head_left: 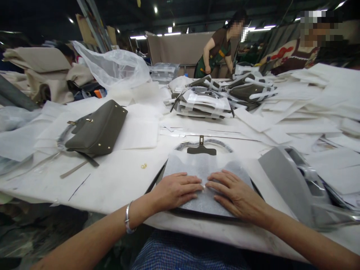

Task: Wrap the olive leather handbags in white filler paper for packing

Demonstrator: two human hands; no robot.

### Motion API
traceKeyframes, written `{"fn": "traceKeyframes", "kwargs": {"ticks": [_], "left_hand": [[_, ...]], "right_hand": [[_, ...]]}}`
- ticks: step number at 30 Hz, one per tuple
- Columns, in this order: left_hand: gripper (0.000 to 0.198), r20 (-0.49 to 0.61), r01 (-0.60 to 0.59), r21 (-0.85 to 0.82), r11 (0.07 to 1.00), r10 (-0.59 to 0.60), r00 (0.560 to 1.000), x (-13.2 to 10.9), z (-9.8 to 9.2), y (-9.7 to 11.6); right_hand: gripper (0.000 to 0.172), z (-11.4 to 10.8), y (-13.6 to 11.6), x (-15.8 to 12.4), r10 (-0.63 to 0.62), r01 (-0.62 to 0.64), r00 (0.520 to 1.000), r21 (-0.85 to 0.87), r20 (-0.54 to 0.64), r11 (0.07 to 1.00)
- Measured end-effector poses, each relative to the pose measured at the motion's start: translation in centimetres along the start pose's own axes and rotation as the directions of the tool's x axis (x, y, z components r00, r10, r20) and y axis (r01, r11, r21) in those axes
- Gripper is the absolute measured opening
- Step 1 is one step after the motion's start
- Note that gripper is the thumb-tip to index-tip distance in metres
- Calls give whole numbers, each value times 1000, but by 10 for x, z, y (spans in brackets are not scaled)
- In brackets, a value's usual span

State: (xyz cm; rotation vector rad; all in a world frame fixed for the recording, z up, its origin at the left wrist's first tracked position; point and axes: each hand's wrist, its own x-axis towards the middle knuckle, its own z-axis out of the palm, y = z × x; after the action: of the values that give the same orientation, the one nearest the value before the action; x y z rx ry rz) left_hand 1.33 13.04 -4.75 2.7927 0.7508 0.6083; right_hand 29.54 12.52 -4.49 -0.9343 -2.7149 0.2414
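Released grips, palms flat: left hand and right hand pressed down on tissue paper covering a handbag on the worktop, hands nearly touching.

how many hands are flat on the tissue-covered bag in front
2. The left hand lies flat on the left half of the tissue-covered bag. The right hand lies flat on the right half. They almost meet at the middle. No other hand shows there.

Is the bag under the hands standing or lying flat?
The bag lies flat: left hand and right hand press paper onto its broad side on the table.
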Motion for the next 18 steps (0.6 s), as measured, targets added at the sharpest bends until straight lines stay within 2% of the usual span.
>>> {"fn": "traceKeyframes", "kwargs": {"ticks": [18], "left_hand": [[30, 9, 17, -39, 999, -17, 1000, -2, 3, -2]], "right_hand": [[36, -8, -4, 6, -35, 35, 997, 4, 71, 999]]}}
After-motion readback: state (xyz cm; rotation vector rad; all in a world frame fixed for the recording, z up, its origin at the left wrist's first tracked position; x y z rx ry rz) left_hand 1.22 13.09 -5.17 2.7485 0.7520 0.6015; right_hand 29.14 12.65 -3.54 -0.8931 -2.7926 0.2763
